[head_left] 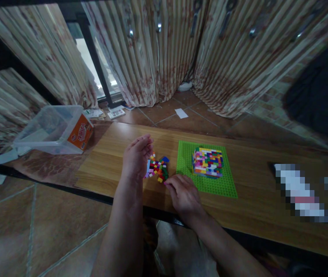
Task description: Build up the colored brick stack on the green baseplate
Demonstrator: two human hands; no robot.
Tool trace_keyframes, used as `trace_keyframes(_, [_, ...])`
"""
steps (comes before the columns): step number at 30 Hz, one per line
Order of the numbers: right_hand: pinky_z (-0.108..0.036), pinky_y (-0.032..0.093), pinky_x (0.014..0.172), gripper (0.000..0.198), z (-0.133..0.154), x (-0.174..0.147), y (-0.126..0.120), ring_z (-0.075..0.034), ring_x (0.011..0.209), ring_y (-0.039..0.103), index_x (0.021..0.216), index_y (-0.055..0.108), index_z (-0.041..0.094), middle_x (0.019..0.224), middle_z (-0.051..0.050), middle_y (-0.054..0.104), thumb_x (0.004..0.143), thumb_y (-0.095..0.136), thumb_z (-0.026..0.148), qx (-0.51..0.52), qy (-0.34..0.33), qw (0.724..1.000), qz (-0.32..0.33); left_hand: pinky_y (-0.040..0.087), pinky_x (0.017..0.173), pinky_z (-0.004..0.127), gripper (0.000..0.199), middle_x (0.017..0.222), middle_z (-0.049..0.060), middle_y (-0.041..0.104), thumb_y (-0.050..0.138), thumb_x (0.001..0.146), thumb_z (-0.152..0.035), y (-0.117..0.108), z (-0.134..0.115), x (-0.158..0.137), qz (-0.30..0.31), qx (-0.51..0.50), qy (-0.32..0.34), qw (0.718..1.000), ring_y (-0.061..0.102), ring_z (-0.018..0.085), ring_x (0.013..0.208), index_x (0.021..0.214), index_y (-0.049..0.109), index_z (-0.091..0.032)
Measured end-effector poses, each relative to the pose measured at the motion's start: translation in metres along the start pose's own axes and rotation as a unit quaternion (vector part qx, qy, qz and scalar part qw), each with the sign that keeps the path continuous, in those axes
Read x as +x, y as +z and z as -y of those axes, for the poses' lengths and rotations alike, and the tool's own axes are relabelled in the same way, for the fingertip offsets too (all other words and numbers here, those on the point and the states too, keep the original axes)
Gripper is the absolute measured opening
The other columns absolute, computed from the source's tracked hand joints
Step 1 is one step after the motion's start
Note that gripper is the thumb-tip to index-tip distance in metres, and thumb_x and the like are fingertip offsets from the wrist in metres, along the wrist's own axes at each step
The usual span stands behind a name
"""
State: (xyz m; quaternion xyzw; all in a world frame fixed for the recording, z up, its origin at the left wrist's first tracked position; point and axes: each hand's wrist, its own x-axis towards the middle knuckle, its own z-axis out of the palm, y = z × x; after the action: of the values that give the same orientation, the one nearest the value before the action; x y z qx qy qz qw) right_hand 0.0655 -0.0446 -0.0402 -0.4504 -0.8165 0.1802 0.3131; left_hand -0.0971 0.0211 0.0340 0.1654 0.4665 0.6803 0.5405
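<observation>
one clear bin stands apart, left fingers loose, right fingers pinching pink brick.

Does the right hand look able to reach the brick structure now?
Probably yes: the right hand is near the green baseplate, and nothing visible blocks its way to the brick structure.
</observation>
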Motion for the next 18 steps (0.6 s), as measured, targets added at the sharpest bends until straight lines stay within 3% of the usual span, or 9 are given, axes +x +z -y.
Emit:
trace_keyframes(5, [-0.031, 0.048, 0.080, 0.017, -0.002, -0.002, -0.030, -0.018, 0.087, 0.063, 0.099, 0.067, 0.021, 0.093, -0.005, 0.067, 0.097, 0.051, 0.020, 0.097, 0.057, 0.992, -0.054, 0.044, 0.057, 0.017, 0.021, 0.071, 0.000, 0.067, 0.077, 0.064, -0.019, 0.001, 0.002, 0.000, 0.003, 0.003, -0.001, 1.000, 0.057, 0.006, 0.058, 0.082, 0.069, -0.013])
trace_keyframes(18, [-0.036, 0.053, 0.081, 0.013, -0.044, -0.005, -0.089, -0.020, 0.090, 0.067, 0.086, 0.074, 0.024, 0.094, -0.003, 0.071, 0.087, 0.063, 0.031, 0.168, 0.183, 0.948, -0.201, 0.045, 0.060, 0.018, 0.027, 0.073, 0.000, 0.068, 0.081, 0.061, -0.023, 0.014, 0.018, -0.004, 0.037, 0.037, -0.022, 0.998, 0.059, 0.006, 0.060, 0.082, 0.069, -0.013])
